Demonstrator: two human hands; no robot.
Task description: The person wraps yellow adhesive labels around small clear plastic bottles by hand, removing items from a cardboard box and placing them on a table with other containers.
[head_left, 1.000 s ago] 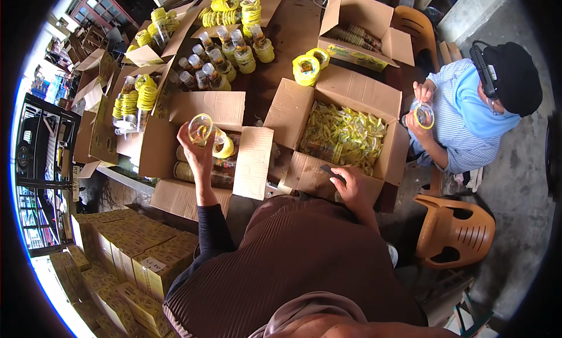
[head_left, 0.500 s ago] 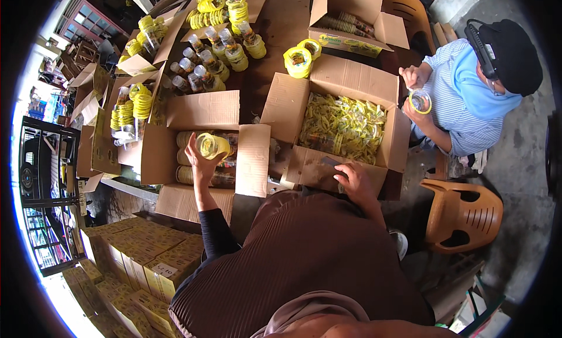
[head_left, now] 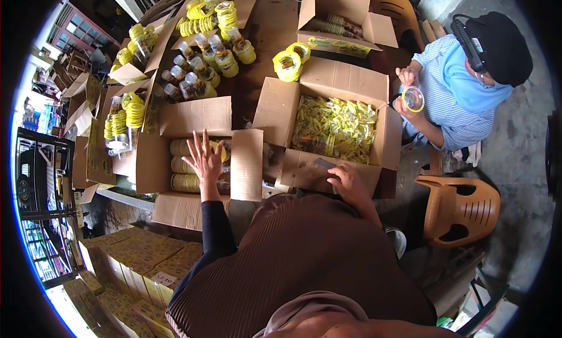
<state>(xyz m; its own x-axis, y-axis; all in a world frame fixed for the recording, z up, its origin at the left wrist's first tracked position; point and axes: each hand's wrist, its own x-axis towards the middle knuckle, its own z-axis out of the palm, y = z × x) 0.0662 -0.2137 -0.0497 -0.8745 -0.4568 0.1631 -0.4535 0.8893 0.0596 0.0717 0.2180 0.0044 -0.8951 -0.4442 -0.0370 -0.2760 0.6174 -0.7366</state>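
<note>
My left hand (head_left: pixel 205 162) is over the left cardboard box (head_left: pixel 246 165), its fingers spread and nothing gripped. Inside lie rows of stacked round containers with yellowish rims (head_left: pixel 183 165). A yellow-rimmed container (head_left: pixel 226 155) shows partly behind my fingers; the hand hides the rest. My right hand (head_left: pixel 350 184) rests on the near flap of the middle cardboard box (head_left: pixel 298 169), fingers loosely bent and apart, with no held thing visible. A dark flat patch (head_left: pixel 324 163) near its fingertips is too small to identify. Many small yellow sachets (head_left: pixel 336 127) fill the middle box.
Several clear jars (head_left: pixel 202 74) with yellow-rimmed stacks stand at the far left of the table. Two yellow-rimmed stacks (head_left: pixel 288 66) sit behind the middle box. Across, a person (head_left: pixel 462 98) holds a clear, yellow-rimmed container (head_left: pixel 413 99). An orange plastic chair (head_left: pixel 462 212) stands right.
My left hand has let go of the clear, yellow-rimmed container over the left box and spread its fingers. My right hand stays on the flap, fingers slightly more bent. The view has shifted slightly.
</note>
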